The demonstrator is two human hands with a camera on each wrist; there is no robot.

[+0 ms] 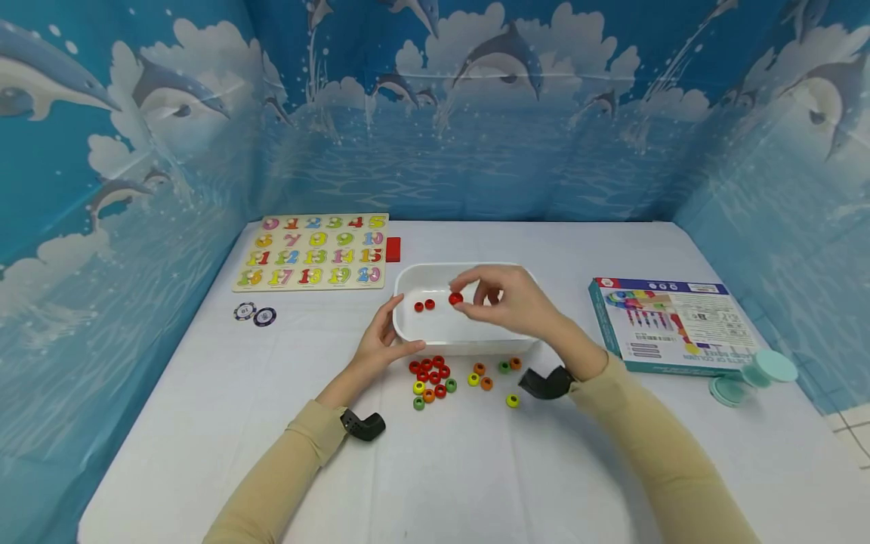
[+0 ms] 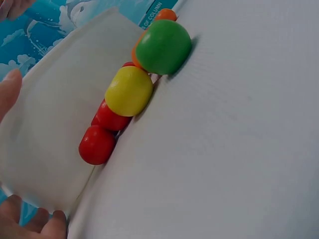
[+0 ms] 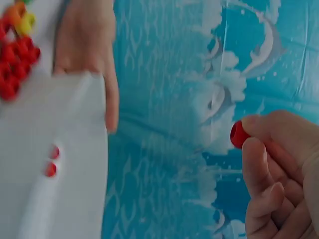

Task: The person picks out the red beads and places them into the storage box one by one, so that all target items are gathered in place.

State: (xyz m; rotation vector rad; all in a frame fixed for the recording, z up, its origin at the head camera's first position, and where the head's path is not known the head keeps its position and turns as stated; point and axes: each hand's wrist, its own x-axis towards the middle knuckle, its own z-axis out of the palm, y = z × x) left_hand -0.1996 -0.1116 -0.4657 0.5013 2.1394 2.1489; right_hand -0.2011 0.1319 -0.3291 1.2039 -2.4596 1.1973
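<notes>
Between thumb and fingertips, my right hand [image 1: 506,298] pinches a red bead [image 1: 455,298] above the white tray [image 1: 469,349]. The hole through this bead faces sideways in the right wrist view. Two red beads [image 1: 424,305] lie on the tray floor, left of that hand. My left hand [image 1: 381,340] grips the tray's front left corner, thumb along the front wall and fingers at the left side. Just in front of the tray sits a cluster of red beads [image 1: 435,377], with yellow, green and orange ones among them. A yellow bead [image 1: 513,400] lies apart to the right.
A number puzzle board [image 1: 309,253] lies at the back left beside a red block [image 1: 393,249]. Two round chips [image 1: 254,314] lie in front of it. On the right are a flat toy box [image 1: 673,325] and pale green round lids [image 1: 751,378].
</notes>
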